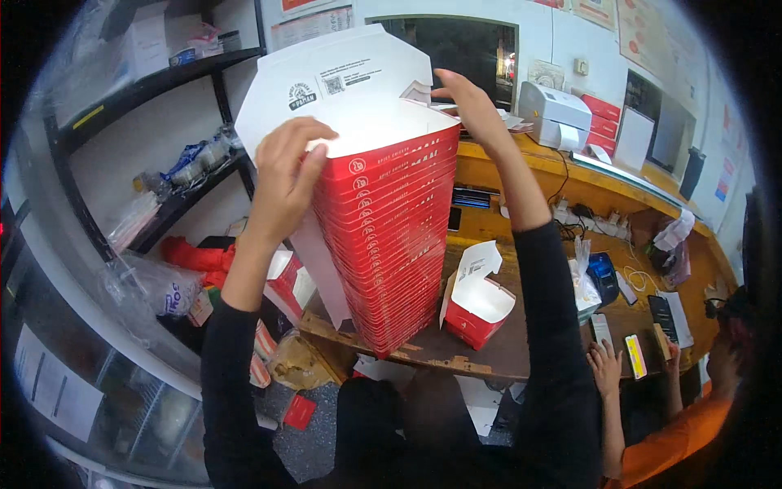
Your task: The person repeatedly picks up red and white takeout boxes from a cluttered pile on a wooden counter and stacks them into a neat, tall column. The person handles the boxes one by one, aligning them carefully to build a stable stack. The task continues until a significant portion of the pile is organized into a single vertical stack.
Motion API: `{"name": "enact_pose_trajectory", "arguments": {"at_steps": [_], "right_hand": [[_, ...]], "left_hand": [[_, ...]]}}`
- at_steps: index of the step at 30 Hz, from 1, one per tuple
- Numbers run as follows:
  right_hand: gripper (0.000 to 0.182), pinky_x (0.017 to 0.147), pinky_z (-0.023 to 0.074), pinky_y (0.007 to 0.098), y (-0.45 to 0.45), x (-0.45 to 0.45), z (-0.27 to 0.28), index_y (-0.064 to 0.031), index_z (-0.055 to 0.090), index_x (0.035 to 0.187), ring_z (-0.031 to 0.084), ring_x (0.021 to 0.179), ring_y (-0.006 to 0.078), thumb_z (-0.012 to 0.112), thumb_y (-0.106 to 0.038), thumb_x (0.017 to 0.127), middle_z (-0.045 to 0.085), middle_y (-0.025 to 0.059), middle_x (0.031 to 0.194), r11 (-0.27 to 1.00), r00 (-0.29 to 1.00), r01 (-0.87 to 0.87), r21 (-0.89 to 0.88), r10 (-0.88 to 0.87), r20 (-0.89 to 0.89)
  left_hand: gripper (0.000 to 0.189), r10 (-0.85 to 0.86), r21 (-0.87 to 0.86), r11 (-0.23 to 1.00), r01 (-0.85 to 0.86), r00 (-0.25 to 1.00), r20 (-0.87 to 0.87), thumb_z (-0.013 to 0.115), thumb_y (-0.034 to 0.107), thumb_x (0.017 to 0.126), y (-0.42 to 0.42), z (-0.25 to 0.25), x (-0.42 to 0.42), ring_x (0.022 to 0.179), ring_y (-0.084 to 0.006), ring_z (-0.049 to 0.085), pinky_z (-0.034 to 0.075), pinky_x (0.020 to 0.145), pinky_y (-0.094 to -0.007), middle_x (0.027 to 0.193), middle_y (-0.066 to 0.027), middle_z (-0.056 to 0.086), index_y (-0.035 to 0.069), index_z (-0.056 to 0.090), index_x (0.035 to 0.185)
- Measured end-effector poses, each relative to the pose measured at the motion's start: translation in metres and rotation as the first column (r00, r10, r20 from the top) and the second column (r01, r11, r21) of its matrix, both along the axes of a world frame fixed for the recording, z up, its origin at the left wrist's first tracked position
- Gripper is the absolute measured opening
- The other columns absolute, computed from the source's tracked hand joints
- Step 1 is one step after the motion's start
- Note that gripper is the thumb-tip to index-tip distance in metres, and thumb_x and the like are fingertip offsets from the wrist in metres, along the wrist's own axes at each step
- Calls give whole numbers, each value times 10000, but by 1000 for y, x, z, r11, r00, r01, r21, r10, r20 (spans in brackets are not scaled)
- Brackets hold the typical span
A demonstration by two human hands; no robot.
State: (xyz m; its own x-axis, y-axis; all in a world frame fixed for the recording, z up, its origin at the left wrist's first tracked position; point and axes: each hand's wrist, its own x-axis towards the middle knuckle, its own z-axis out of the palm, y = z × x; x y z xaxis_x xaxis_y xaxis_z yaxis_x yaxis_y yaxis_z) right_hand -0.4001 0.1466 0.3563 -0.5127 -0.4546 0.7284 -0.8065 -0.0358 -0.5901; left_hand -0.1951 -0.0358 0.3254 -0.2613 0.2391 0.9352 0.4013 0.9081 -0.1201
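A tall nested stack of red cardboard food boxes [397,244] stands on the dark wooden table [421,351] in front of me. The topmost box has a white inside and a raised white lid [342,67] bearing print. My left hand [290,174] rests at this box's near left corner, thumb and fingers over the rim. At the top's right side is my right hand [473,107], fingers apart beside the lid's edge; whether they touch the card is unclear. One separate red and white box [479,312], lid up, sits on the table right of the stack.
Black shelving [165,79] with packages rises at left. On the wooden counter [544,165] stands a white label printer [553,116]. Phones, cables and a blue card terminal [602,275] lie at right, where a co-worker's hand [605,367] touches a phone [600,330].
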Motion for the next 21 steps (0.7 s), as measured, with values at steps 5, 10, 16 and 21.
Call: {"name": "enact_pose_trajectory", "arguments": {"at_steps": [5, 10, 16, 21], "right_hand": [[453, 757, 457, 350, -38, -9, 35, -19, 577, 1026, 591, 860, 298, 461, -407, 824, 610, 184, 919, 743, 870, 467, 480, -289, -399], [374, 757, 459, 400, -63, -16, 29, -13, 628, 898, 593, 848, 334, 534, -349, 766, 605, 201, 910, 614, 691, 686, 391, -380, -615], [288, 741, 456, 398, -81, -54, 29, 5, 627, 875, 586, 868, 318, 512, -239, 774, 602, 181, 940, 633, 809, 581, 512, -375, -453], [319, 707, 443, 404, -99, -78, 33, -8, 624, 902, 585, 844, 301, 536, -279, 760, 603, 173, 943, 440, 835, 545, 713, -214, -506]], "left_hand": [[242, -94, 67, 994, 84, 982, 163, 413, 190, 848, 10, -10, -20, 619, -249, 433, 318, 627, -336, 630, -108, 441, 7, 458, 696], [196, -101, -46, 993, 112, 973, 208, 484, 149, 815, 7, -7, -13, 594, -234, 408, 296, 594, -319, 605, -93, 412, 26, 452, 666], [188, -37, -73, 996, 54, 975, 219, 515, 145, 797, 13, -4, -10, 572, -231, 405, 297, 571, -318, 595, -87, 417, 28, 459, 662], [204, -38, -45, 998, 48, 981, 192, 510, 152, 801, 15, -8, -16, 552, -237, 397, 295, 559, -319, 576, -90, 408, 23, 456, 652]]}}
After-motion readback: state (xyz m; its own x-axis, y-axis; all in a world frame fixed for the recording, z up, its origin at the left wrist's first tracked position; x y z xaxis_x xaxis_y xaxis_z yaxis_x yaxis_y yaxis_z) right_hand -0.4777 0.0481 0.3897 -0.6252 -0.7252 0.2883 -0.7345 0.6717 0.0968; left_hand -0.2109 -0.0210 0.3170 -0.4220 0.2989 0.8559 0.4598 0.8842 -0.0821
